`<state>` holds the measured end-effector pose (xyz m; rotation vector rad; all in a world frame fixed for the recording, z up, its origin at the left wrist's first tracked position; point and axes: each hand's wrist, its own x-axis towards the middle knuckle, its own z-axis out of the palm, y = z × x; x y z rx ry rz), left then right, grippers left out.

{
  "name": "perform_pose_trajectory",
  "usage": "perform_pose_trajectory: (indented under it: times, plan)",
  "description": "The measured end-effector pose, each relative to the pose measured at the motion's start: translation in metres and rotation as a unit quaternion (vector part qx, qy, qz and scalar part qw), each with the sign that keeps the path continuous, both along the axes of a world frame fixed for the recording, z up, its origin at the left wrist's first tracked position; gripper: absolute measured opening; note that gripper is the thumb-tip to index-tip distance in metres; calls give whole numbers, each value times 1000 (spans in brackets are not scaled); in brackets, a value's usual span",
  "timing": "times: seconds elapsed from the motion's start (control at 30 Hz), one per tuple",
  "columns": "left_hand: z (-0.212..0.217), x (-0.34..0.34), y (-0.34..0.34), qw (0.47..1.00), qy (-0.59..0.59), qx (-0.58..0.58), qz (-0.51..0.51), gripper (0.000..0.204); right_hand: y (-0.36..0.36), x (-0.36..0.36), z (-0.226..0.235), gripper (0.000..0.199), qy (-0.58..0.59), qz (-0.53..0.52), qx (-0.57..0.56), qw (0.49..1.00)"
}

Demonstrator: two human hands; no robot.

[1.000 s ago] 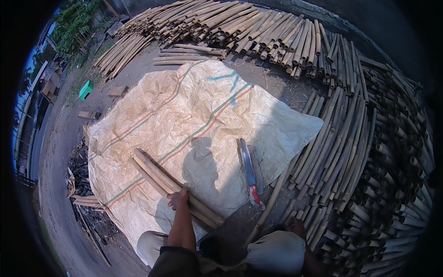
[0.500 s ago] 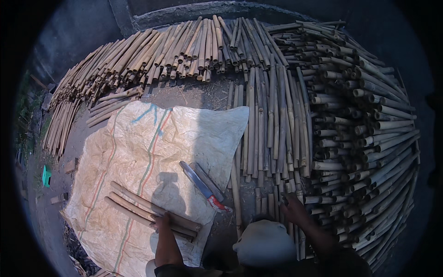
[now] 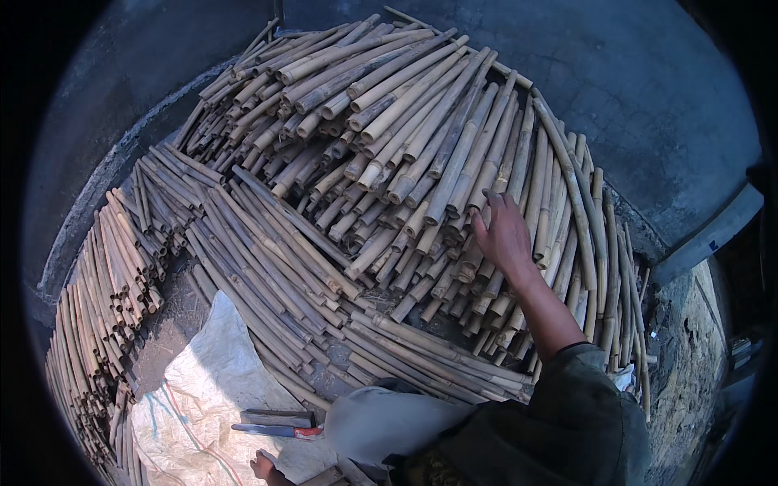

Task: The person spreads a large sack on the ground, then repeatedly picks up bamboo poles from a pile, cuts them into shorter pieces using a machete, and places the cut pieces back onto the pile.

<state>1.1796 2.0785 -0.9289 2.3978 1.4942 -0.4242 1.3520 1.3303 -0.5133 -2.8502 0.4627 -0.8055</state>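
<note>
My right hand [image 3: 504,235] is stretched out over the big stack of bamboo poles [image 3: 454,162], its thumb and fingers apart. It is at the cut ends on the stack's right part, and no pole is in its grasp; whether the fingertips touch one, I cannot tell. Low in the view, my left hand [image 3: 263,466] is over the pale woven sheet [image 3: 203,397], fingers loosely apart and nothing visible in them. The frame edge cuts off part of it. Just beyond lies a knife [image 3: 275,430] with a red handle, beside a short dark bamboo piece [image 3: 278,418].
More bamboo poles [image 3: 259,267] lie flat between the sheet and the stack. Another bamboo pile [image 3: 97,300] runs along the left. A grey wall [image 3: 616,89] stands behind the stack. My pale-clad knee [image 3: 389,421] is at the lower middle.
My view has swung to the right, toward the big stack. My right hand has reached farther out over it. The left hand, earlier on bamboo pieces, now shows at the lower edge.
</note>
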Motion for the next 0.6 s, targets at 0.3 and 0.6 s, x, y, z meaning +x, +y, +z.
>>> perform_pose_trajectory:
  times: [0.3,0.6]
  plan:
    - [-39,44,-94,948,-185,-241,91,77,-85,2,-27,68,198,-181,116,956]
    - [-3,41,-99,908,-235,-337,87,66,-122,-1,-36,35,-104,-89,697,704]
